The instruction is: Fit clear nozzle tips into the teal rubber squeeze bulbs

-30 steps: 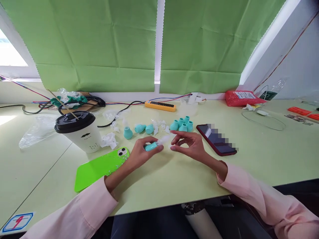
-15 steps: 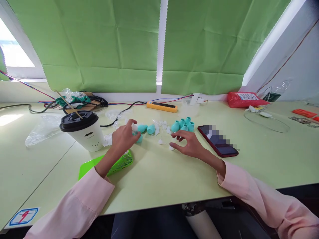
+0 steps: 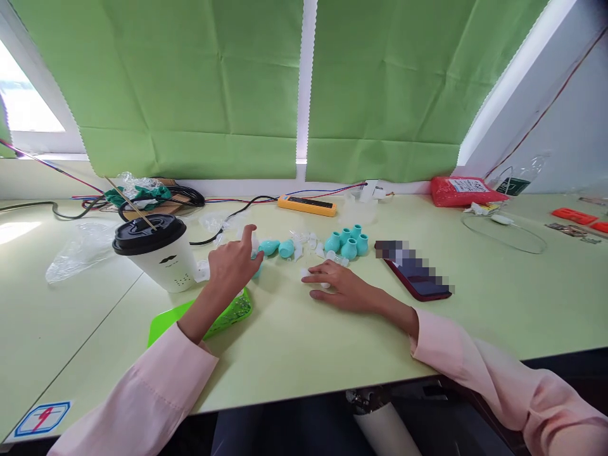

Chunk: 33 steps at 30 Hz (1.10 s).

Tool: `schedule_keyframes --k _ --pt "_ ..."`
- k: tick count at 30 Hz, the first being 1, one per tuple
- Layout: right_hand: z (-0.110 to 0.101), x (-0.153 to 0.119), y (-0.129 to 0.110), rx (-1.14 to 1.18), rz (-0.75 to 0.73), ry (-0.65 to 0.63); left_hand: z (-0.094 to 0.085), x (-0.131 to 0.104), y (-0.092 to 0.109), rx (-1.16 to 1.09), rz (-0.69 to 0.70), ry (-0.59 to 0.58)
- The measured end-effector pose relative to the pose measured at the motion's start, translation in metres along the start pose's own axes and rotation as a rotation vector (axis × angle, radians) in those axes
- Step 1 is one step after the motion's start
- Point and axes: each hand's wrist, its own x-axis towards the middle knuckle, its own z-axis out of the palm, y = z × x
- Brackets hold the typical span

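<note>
My left hand (image 3: 232, 258) is raised over the green tray (image 3: 171, 318), index finger pointing up and thumb apart from it. Its other fingers are mostly hidden. A turquoise piece (image 3: 257, 269) shows just beyond the thumb, partly covered. My right hand (image 3: 339, 286) reaches low over the table with fingers stretched, thumb apart. Under its fingertips lies a small white piece (image 3: 325, 285), partly covered. Several small turquoise vase-shaped pieces (image 3: 349, 248) stand together beyond that hand. Two more, one a turquoise bulb (image 3: 269, 247), lie between the hands near translucent white scraps (image 3: 298, 247).
A lidded paper cup (image 3: 161, 263) with a stick stands at left beside a clear plastic bag (image 3: 78, 250). A phone (image 3: 415, 272) lies at right. Further back are a yellow power strip (image 3: 307, 205), black cables (image 3: 190, 195) and a red package (image 3: 465, 192).
My right hand has moved left and nearer to me, down over the white pieces, uncovering clear scraps by the turquoise group. My left index finger has straightened upward, away from the thumb.
</note>
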Motion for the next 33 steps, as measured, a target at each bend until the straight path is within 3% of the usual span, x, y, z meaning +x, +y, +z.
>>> schedule_keyframes --k 4,7,12,15,17,21,24,26,29,33 --pt "0.003 0.0 0.002 -0.02 -0.003 0.02 0.001 -0.003 0.001 -0.017 0.042 0.091" --pt "0.003 0.0 0.003 -0.023 -0.008 0.039 0.003 -0.007 0.004 -0.014 0.108 0.336" --pt "0.003 0.0 0.003 -0.024 -0.008 0.07 0.006 -0.014 0.008 -0.043 0.505 0.791" --pt "0.001 0.0 0.004 -0.04 0.008 0.144 0.008 -0.015 0.009 -0.046 0.654 0.892" --pt "-0.001 -0.001 0.007 -0.049 0.025 0.245 0.008 -0.017 0.012 -0.018 0.749 0.766" --pt "-0.01 -0.002 0.017 -0.056 0.04 0.493 0.004 -0.021 0.019 -0.066 0.832 0.176" --pt "-0.019 -0.002 0.026 -0.115 0.106 0.592 0.002 -0.025 0.019 -0.179 0.826 -0.094" --pt "-0.024 -0.002 0.032 -0.182 0.202 0.562 0.001 -0.026 0.018 -0.201 0.844 -0.166" --pt "-0.029 -0.003 0.038 -0.311 0.346 0.395 0.002 -0.026 0.015 -0.187 0.857 -0.22" --pt "-0.028 -0.003 0.04 -0.396 0.42 0.238 0.0 -0.015 0.004 -0.261 0.724 -0.188"
